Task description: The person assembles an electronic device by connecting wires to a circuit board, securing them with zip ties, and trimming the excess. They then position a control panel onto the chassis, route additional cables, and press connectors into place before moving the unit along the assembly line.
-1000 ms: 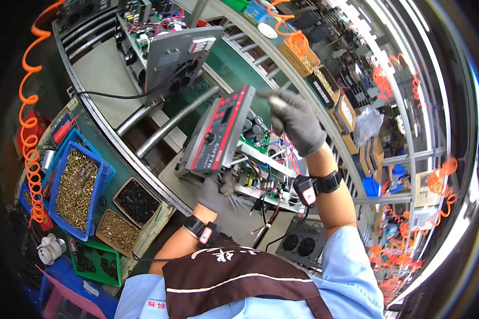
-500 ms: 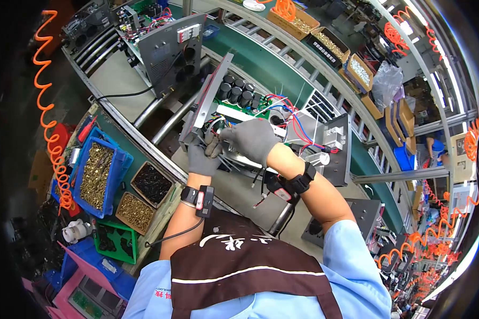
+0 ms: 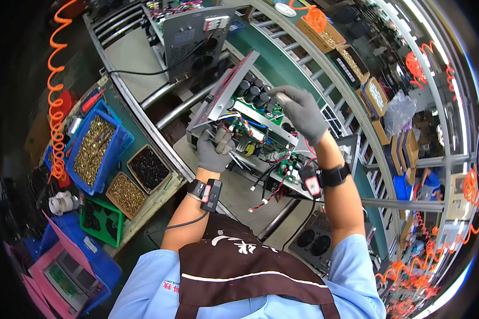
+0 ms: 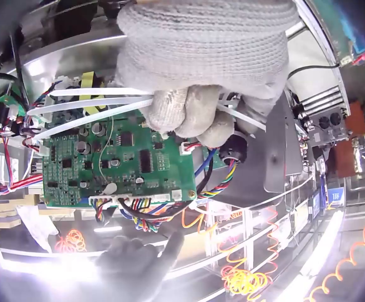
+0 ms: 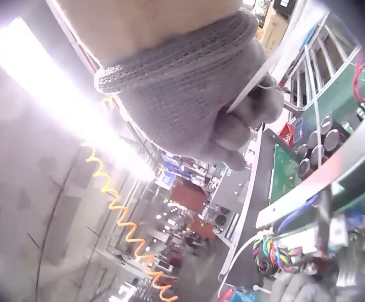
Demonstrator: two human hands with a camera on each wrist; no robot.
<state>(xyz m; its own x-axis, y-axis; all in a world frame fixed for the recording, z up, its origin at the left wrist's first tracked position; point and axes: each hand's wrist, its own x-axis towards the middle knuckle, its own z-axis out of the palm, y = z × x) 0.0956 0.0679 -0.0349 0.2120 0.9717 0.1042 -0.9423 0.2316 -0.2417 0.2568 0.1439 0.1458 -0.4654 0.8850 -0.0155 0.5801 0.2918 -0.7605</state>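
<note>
An opened machine chassis has a grey front panel [image 3: 234,87], black capacitors [image 3: 254,91] and a green circuit board [image 4: 126,157]. Beside the coloured wires [image 4: 223,182], my gloved left hand [image 3: 214,153] curls its fingers round several white cable ties [image 4: 100,100], whose ends stick out in the left wrist view. My gloved right hand [image 3: 305,116] is raised over the capacitor side, apart from the left. In the right wrist view its curled fingers pinch a white strip [image 5: 256,82]; where that strip ends is unclear.
Blue bins of brass parts [image 3: 95,151], small boxes of screws [image 3: 126,195] and a green tray [image 3: 102,220] stand at the left. Another machine panel [image 3: 194,45] rises behind on the roller line. A fan unit [image 3: 314,239] lies near my right sleeve.
Compared with half a second ago, my right hand has moved up and away from the left hand and the wires. My left hand stays beside the front panel, holding the ties.
</note>
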